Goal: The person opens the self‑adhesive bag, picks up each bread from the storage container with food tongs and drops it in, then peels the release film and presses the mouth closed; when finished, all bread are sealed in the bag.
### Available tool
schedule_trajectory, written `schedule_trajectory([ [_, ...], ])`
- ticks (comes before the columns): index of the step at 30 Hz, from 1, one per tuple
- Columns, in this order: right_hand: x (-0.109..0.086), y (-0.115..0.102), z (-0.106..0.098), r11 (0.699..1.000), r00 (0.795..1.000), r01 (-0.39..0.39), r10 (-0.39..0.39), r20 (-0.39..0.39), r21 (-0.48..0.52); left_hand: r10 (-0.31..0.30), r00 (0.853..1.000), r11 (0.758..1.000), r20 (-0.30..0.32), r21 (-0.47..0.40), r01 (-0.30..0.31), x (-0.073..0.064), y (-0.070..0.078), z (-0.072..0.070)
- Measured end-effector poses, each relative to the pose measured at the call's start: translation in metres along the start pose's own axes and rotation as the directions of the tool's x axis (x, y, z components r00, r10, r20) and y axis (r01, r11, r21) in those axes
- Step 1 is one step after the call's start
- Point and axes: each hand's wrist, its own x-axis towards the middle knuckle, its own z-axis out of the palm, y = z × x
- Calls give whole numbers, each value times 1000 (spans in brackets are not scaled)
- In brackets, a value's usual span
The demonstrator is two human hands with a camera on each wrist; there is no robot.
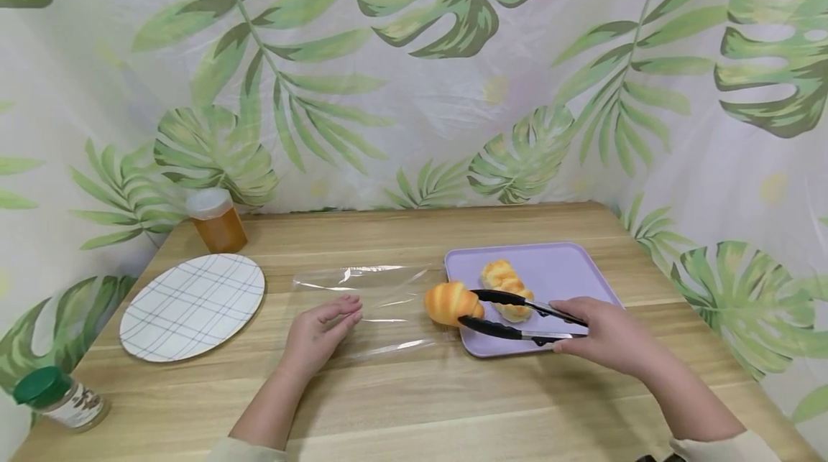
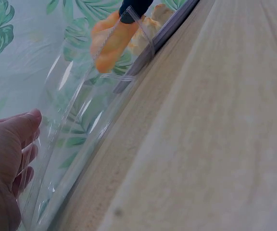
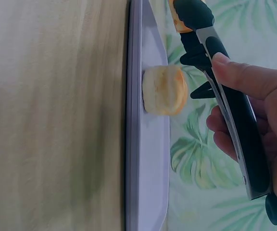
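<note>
Bread roll (image 1: 446, 304), golden and ridged, is hanging in the tips of the black tongs (image 1: 494, 330), between the left edge of the lilac tray (image 1: 569, 268) and the right end of the clear bag (image 1: 388, 336). The right grip (image 1: 601, 333) is clasping the tongs' arms, thumb and fingers pressing from opposite sides; that squeeze is presumably what is pinning the roll and sparing it bare fingers. The tong tips are standing apart only as far as the roll is forcing them. The left grip (image 1: 318, 333) is lying over the left part of the bag, fingers loosely bent, thumb and forefinger slightly apart. It is probably steadying the film, though glare is hiding whether they are actually touching. The pale braided bread (image 1: 501, 275) is resting on the tray, partly behind the tongs, the tray seemingly keeping it off the wooden surface (image 1: 414, 412).
</note>
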Motion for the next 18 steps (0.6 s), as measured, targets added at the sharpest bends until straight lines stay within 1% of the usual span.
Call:
schedule_trajectory([
  [2,8,-4,1,1000,999,10,-9,35,-7,-2,1000,1000,-2,-7,2,0,0,-1],
  [5,20,-11,3,999,997,40,-39,68,-18,-1,1000,1000,-1,-16,1,0,1,-1],
  [8,32,-18,7,995,992,94,-91,90,-21,-1,1000,1000,-3,-19,1,0,2,-2],
  [14,53,-32,17,992,981,127,-123,152,-13,5,1000,1000,-21,-25,-6,0,1,-1],
  [18,65,-39,25,988,973,155,-154,171,7,9,1000,999,-25,-37,-10,0,2,-1],
])
